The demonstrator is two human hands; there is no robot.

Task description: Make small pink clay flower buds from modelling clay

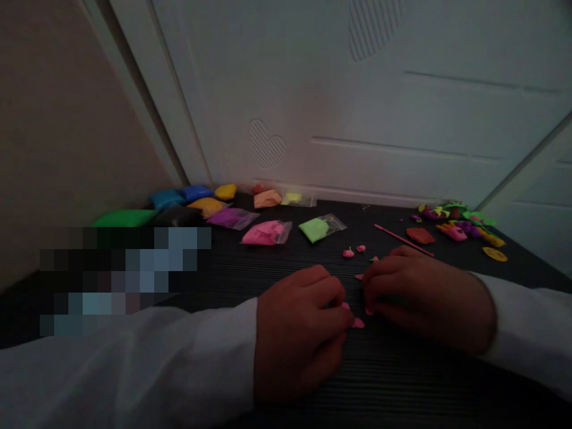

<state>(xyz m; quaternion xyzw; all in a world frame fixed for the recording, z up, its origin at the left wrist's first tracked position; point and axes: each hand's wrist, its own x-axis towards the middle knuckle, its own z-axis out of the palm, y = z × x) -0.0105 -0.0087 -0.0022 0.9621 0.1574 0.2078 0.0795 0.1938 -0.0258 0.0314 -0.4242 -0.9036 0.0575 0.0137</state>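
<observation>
My left hand (304,333) is closed low over the dark tabletop, thumb and forefinger pinched at a flat pink piece of modelling clay (358,323). Opposite it, my right hand (413,292) bends its fingers down, and a bit of pink clay (369,311) shows at the fingertips. Another pink scrap (359,277) pokes out by the right knuckles. Just beyond the hands lie small pink clay rosebuds with green bits, one rosebud (348,253) beside a second rosebud (361,248). A third small pink and green piece (374,259) is partly covered by my right hand.
Bags of coloured clay line the back, including a pink bag (264,233), a light green bag (315,229) and a purple bag (230,218). A pink modelling stick (403,240) lies near a red clay lump (420,235). Colourful clay figures (465,226) stand at right, before a white panel (357,119).
</observation>
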